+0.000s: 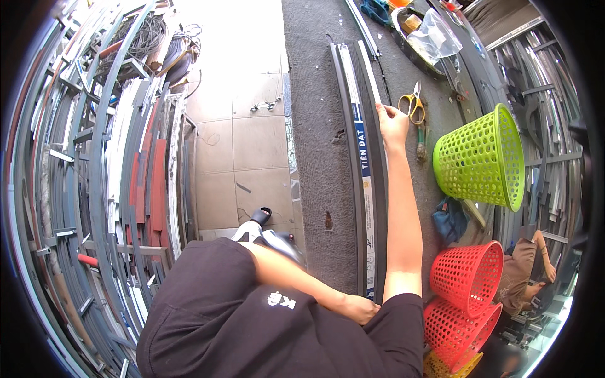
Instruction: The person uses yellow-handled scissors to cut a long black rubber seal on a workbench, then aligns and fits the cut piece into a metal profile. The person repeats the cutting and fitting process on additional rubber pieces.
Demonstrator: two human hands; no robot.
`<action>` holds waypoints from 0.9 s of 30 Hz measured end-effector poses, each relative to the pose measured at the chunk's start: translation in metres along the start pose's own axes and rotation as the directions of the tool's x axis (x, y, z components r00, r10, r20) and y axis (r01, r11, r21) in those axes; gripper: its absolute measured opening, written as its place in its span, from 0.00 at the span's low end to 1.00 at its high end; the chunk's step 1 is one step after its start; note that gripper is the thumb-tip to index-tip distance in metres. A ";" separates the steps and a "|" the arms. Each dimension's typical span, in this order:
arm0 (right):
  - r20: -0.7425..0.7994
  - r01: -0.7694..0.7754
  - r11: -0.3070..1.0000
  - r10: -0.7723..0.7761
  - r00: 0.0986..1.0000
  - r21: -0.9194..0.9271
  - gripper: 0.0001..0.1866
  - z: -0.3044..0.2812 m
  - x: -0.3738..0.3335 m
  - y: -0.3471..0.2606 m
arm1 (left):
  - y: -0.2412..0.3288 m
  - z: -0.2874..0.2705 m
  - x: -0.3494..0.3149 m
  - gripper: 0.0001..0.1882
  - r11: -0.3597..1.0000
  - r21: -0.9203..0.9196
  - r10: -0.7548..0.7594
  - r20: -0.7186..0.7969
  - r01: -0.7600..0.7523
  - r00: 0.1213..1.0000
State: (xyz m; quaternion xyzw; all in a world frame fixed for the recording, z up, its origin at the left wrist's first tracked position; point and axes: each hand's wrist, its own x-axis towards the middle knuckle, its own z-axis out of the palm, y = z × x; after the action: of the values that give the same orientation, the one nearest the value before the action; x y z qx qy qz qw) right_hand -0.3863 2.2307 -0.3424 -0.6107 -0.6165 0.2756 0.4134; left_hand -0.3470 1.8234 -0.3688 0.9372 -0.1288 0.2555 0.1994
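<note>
A long dark metal profile [350, 164] with blue and white protective film lies lengthwise on the grey carpeted bench [318, 189]. Along its right side runs a thin white strip [369, 72]. My right hand [393, 128] is stretched far forward, fingers pinched on this strip. My left hand [360, 309] is by the profile's near end, close to my body. Its fingers curl under, and what they grip, if anything, is hidden. Yellow-handled scissors [413, 104] lie just right of my right hand.
To the right stand a green perforated basket [476, 157] and red baskets [463, 277], with a blue cloth [450, 220] between. A round black tub [416, 50] holds a plastic bag. Racks of metal profiles [94, 189] fill the left. A person [523, 277] shows at the right.
</note>
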 end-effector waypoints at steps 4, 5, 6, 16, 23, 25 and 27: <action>-0.001 0.004 1.000 -0.004 1.000 -0.008 0.13 0.004 0.007 0.001 | 0.005 0.003 -0.002 0.34 0.968 0.251 0.013 -0.090 0.010 0.996; -0.004 -0.008 1.000 0.008 1.000 -0.020 0.13 0.005 0.008 0.001 | 0.005 0.008 -0.001 0.33 0.980 0.198 -0.003 -0.091 0.021 0.996; -0.007 -0.030 0.999 0.030 1.000 -0.035 0.13 0.006 0.009 0.001 | 0.004 0.013 0.000 0.32 0.989 0.144 -0.022 -0.094 0.035 0.995; -0.055 0.092 0.980 -0.103 0.993 -0.178 0.16 0.006 0.003 -0.011 | -0.001 0.023 0.007 0.28 0.956 0.294 0.098 -0.277 -0.013 0.956; 0.184 0.167 0.838 -0.081 0.980 -0.520 0.34 -0.032 -0.039 -0.002 | -0.013 -0.111 -0.081 0.17 0.833 -0.540 -0.271 -0.203 0.123 0.941; 0.230 0.248 0.877 -0.163 0.959 -0.412 0.33 -0.051 -0.059 0.006 | -0.028 -0.162 -0.127 0.12 0.797 -0.486 -0.527 -0.270 0.358 0.806; 0.204 0.278 0.884 -0.214 0.955 -0.376 0.31 -0.062 -0.082 0.011 | -0.057 -0.215 -0.177 0.11 0.749 -0.263 -0.646 -0.497 0.609 0.579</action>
State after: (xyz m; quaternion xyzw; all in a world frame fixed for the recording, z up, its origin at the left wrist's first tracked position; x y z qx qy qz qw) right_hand -0.3352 2.1410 -0.3345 -0.5755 -0.7629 0.1357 0.2615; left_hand -0.5673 1.9932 -0.3105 0.7967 0.2668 0.4267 0.3347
